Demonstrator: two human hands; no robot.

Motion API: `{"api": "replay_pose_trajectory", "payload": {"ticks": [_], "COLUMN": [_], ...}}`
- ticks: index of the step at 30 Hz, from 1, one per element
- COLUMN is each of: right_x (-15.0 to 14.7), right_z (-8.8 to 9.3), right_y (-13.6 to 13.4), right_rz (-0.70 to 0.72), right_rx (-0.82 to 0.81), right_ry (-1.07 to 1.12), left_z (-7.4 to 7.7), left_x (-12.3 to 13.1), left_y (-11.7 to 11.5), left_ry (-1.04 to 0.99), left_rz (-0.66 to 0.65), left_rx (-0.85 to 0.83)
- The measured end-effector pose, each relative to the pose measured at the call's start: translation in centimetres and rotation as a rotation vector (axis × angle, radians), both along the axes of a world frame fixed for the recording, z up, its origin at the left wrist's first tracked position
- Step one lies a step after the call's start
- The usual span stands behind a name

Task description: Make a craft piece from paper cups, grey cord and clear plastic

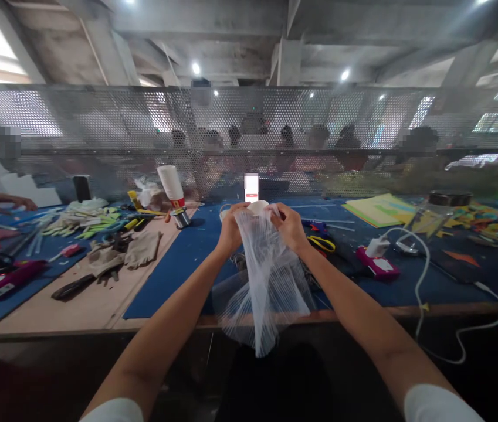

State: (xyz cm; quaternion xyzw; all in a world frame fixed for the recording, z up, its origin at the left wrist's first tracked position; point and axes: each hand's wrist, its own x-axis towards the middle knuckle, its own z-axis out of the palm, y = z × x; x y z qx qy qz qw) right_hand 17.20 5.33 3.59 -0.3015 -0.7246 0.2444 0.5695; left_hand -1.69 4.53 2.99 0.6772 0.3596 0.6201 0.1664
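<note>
A length of sheer white pleated netting (257, 281) hangs from both my hands, its lower end flaring out past the table's front edge. My left hand (231, 227) pinches its upper left edge. On the other side my right hand (287, 225) has its fingers bent closed on the upper right edge. Between the fingertips shows a small pale round piece (258, 207), perhaps a cup rim; the netting partly covers it. Just behind my hands stands a lit phone screen (251, 187).
Stacked paper cups (170, 184) lean in a metal tin (181, 218) on the left. Work gloves (143, 251) lie nearby. To the right are a purple power strip (377, 264), a white cable (424, 266), a lidded jar (433, 217) and coloured paper (378, 210). Another person's hand (20, 203) reaches in at far left.
</note>
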Motion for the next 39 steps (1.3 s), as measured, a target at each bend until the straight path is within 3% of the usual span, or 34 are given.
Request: {"api": "replay_pose_trajectory", "payload": {"ticks": [5, 12, 16, 21, 25, 29, 34, 39], "right_x": [-0.1, 0.4, 0.8, 0.9, 0.6, 0.2, 0.0, 0.0], "right_z": [-0.5, -0.8, -0.8, -0.9, -1.1, -1.2, -1.2, -1.1], "right_y": [0.5, 1.0, 0.9, 0.7, 0.3, 0.0, -0.1, -0.2], "right_rz": [0.008, -0.093, -0.152, -0.291, -0.333, -0.357, -0.304, -0.255], "right_rx": [-0.023, 0.004, 0.036, 0.043, 0.057, 0.078, 0.009, -0.015], "right_ry": [-0.034, -0.204, -0.248, -0.256, -0.367, -0.417, -0.388, -0.378], "left_z": [-0.6, -1.2, -0.6, 1.3, 2.1, 1.0, -0.2, -0.3], "left_x": [0.0, 0.4, 0.0, -0.7, 0.2, 1.2, 0.9, 0.7], "left_y": [0.4, 0.9, 0.4, -1.2, -2.5, -2.0, -1.2, -1.3], "left_ry": [0.072, -0.037, 0.049, -0.145, 0.101, 0.329, 0.391, 0.334], "left_rz": [-0.038, -0.163, -0.159, -0.019, -0.061, 0.012, 0.058, -0.046], "left_rx": [0.048, -0.015, -0.015, -0.066, -0.027, 0.016, 0.026, -0.033]}}
